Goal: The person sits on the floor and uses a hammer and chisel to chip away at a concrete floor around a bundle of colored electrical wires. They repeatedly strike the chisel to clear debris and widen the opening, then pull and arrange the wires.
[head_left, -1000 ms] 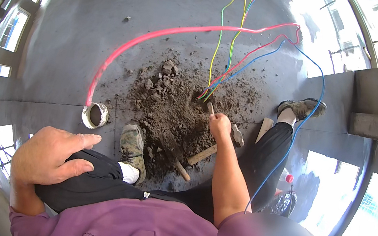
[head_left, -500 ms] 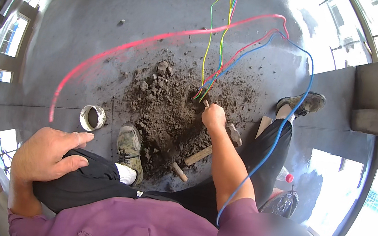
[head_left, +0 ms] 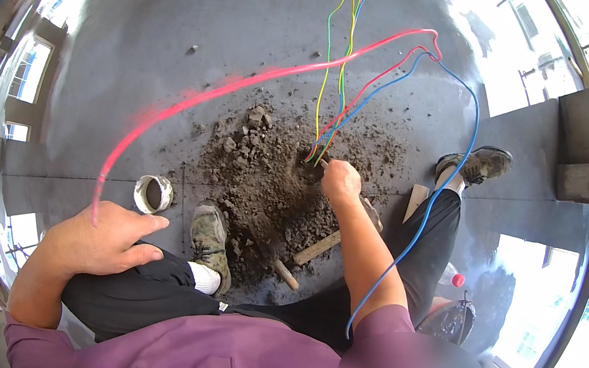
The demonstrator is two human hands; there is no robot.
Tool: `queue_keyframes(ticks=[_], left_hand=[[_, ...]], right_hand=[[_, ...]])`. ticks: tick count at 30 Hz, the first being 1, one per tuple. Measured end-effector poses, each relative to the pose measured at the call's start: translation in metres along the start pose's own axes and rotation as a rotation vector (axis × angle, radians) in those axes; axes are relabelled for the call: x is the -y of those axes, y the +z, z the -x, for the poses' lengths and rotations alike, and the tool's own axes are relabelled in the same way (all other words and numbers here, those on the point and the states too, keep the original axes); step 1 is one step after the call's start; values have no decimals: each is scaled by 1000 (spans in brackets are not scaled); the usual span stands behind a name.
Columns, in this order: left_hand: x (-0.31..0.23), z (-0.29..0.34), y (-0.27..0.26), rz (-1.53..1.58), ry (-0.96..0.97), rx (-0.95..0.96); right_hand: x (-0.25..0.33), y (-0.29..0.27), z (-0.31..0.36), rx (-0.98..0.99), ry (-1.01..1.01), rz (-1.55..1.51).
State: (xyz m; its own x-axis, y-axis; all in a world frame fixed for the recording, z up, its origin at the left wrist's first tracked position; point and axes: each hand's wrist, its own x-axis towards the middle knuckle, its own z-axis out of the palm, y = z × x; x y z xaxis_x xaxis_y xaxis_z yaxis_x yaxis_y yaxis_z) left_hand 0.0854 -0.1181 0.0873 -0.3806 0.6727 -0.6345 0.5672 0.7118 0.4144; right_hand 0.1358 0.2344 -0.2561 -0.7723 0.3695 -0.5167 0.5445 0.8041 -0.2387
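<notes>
My right hand (head_left: 341, 181) is closed around a thin tool; only a short pale end (head_left: 323, 163) shows, so its kind is hidden. It works in the dirt pile (head_left: 259, 168), beside thin coloured wires (head_left: 320, 150) that come out of the rubble. Under my right forearm lies a hammer (head_left: 317, 247), its head partly covered. A second wooden handle (head_left: 286, 274) juts from the dirt nearer me. My left hand (head_left: 106, 237) rests on my left knee, fingers stretched out and holding nothing. A blurred red wire (head_left: 249, 81) arcs over to it, its end passing in front of the hand.
A short white pipe piece (head_left: 153, 195) stands left of my shoe (head_left: 211, 244). A blue wire (head_left: 423, 232) loops down across my right arm. At right are a wooden block (head_left: 416, 203), a red-capped bottle (head_left: 452, 276) and a dark bag (head_left: 450, 320).
The whole view has shifted slightly, moving the floor things right and down. The red wire's loose end still sways. Both hands keep about the same posture.
</notes>
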Motion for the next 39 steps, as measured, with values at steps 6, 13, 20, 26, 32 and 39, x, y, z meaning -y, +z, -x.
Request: queue_keyframes(ticks=[6,13,20,26,32,39], left_hand=[[9,7,6,34,-17,-66],[19,15,7,47,28,-130],[14,13,-4,61,-22,-55],[25,19,5,76,1,-101],[12,14,-6,238,18,11],[26,14,8,77,2,59]], right_hand=[[1,-18,-15,31,-112,4],[2,-22,-3,-10,-53,88],[7,-20,-18,91,-235,175],[-16,-17,-21,8,-142,110],[-16,4,-7,4,-122,62],[-45,-5,-25,111,-193,327]])
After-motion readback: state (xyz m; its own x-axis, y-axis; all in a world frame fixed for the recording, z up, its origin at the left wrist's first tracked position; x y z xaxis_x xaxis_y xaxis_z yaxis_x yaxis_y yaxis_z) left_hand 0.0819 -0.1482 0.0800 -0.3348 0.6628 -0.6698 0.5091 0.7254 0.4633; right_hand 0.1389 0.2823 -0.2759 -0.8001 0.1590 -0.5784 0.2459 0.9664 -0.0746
